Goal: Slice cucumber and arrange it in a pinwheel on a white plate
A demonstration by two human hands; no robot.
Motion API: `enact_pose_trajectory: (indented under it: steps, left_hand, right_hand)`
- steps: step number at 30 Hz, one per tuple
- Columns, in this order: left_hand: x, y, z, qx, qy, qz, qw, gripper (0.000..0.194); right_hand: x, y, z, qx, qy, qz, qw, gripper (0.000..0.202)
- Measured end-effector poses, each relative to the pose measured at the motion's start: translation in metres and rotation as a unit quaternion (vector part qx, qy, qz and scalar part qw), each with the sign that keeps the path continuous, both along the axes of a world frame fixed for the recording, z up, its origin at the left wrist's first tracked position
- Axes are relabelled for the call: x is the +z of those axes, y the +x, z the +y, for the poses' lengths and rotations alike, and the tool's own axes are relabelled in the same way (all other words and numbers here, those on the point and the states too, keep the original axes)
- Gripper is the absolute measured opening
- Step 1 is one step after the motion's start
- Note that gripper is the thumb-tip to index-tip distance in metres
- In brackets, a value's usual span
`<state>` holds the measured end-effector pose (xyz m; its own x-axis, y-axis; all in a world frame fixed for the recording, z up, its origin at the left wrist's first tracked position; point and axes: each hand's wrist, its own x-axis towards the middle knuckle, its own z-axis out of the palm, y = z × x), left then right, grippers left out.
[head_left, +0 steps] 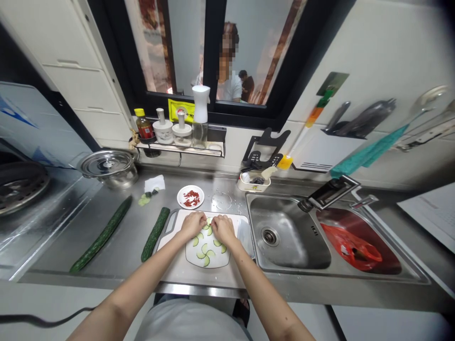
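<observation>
A white plate (195, 261) with rounded corners lies on the cutting board (170, 258). Thin green-edged cucumber slices (204, 255) form a pinwheel near its front, and more slices lie around the plate. Over the plate's far left edge, my left hand (194, 225) has its fingers curled together. My right hand (223, 228) is closed at the far right, its fingertips beside slices at the back. Whatever either hand pinches is too small to make out. Just beyond the board, a small white dish (180, 198) holds red dried berries (192, 199).
A whole cucumber (155, 234) lies left of the board, a longer one (103, 237) farther left. A wide knife blade (244, 234) rests on the board's right side, beside the sink (295, 263). A lidded steel pot (121, 177) stands back left; a red bag (351, 246) is in the right basin.
</observation>
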<state>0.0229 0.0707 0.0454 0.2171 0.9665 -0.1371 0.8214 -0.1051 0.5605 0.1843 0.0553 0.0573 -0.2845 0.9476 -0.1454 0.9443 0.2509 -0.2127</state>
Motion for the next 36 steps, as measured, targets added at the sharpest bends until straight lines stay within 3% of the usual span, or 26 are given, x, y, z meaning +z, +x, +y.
enact_pose_trajectory:
  steps: [15,23,36]
  left_hand:
    - [0.003,0.016,-0.006,0.012,-0.022,0.071,0.997,0.011]
    - [-0.002,0.019,-0.006,0.008,-0.018,0.093,0.995,0.011]
    - [0.002,0.017,-0.007,0.011,-0.019,0.072,0.997,0.014]
  right_hand:
    - [-0.015,-0.006,0.001,-0.004,-0.005,-0.011,1.000,0.023]
    - [-0.018,-0.007,0.002,-0.005,-0.006,-0.015,1.000,0.022]
    - [-0.016,0.002,0.006,-0.030,-0.002,0.011,0.999,0.016]
